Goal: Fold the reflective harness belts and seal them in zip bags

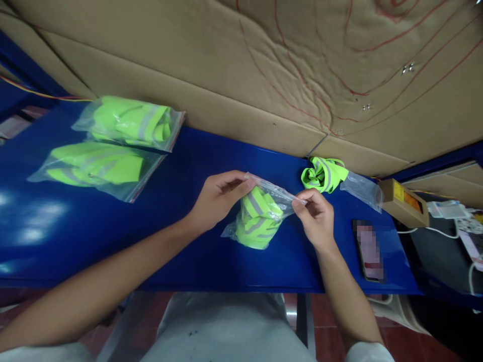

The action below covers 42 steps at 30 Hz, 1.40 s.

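Note:
A clear zip bag [289, 207] with a folded neon-yellow reflective vest [260, 221] inside hangs between my two hands, over the blue table. My left hand [221, 196] pinches one end of the bag's top edge between thumb and fingers. At the other end of that edge, my right hand [315, 213] grips the corner the same way. The top edge is stretched straight from hand to hand; whether its seal is closed I cannot tell.
Two bagged neon vests, one behind [128, 120] and one nearer [98, 166], lie at left. A loose rolled neon strip [324, 175] and a flat clear bag [363, 190] lie at back right, near a cardboard box [405, 201]. A phone [368, 251] rests near the right edge. Cardboard [234, 75] lines the back.

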### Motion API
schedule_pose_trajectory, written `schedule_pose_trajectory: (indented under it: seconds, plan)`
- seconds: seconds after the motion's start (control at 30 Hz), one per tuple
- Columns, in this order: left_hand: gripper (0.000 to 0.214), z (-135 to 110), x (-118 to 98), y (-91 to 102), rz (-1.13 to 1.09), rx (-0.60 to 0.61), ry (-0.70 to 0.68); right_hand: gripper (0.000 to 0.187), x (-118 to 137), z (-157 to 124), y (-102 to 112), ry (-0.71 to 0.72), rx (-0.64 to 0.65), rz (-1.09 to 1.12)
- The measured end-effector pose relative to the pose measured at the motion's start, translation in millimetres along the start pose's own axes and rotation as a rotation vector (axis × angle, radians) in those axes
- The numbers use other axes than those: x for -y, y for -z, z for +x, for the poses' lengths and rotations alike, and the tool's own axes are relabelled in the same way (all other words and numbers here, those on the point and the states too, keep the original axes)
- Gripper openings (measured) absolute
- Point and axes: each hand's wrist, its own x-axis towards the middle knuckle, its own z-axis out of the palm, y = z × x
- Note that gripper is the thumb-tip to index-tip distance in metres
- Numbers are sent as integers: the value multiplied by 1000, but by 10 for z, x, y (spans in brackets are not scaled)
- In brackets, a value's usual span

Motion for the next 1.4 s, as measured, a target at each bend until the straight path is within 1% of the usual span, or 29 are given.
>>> schedule_pose_trajectory:
  seconds: [0.07, 0.23, 0.33, 0.5, 0.63, 0.73, 0.83, 0.93, 1.03, 1.23, 1.4]
  plan:
    - [24, -8, -15, -2, -5, 22, -6, 25, -8, -14, -12, 15, -12, -33]
    - [25, -44, -51, -10, 43, 67, -7, 21, -3, -28, -1, 43, 68, -81]
    - [27, -56, -47, -27, 38, 89, 18, 20, 7, -33, -3, 52, 51, -106]
    - [24, -50, -3, -25, 47, 75, -2, 19, -10, -29, 12, 67, 106, -144]
    - [23, -57, 2, -23, 67, 79, -13, 12, -3, -18, 28, 85, 160, -137]
    - [20, -72, -24, -48, 83, 108, -21, 11, 22, -25, 23, 79, 163, -134]
    - [18, -85, -46, -70, 106, 119, -22, 15, 32, -36, 22, 79, 155, -157]
    - [18, -98, -44, -70, 120, 126, -25, 14, 26, -33, 28, 74, 182, -156]
    - [20, -116, -21, -65, 144, 142, -21, 10, 28, -26, 28, 65, 215, -151]
    - [21, -131, 6, -82, 166, 186, 7, 12, 44, -42, 21, 81, 235, -199]
    - [20, -135, 35, -90, 166, 190, 24, 9, 26, -35, 26, 87, 305, -210]
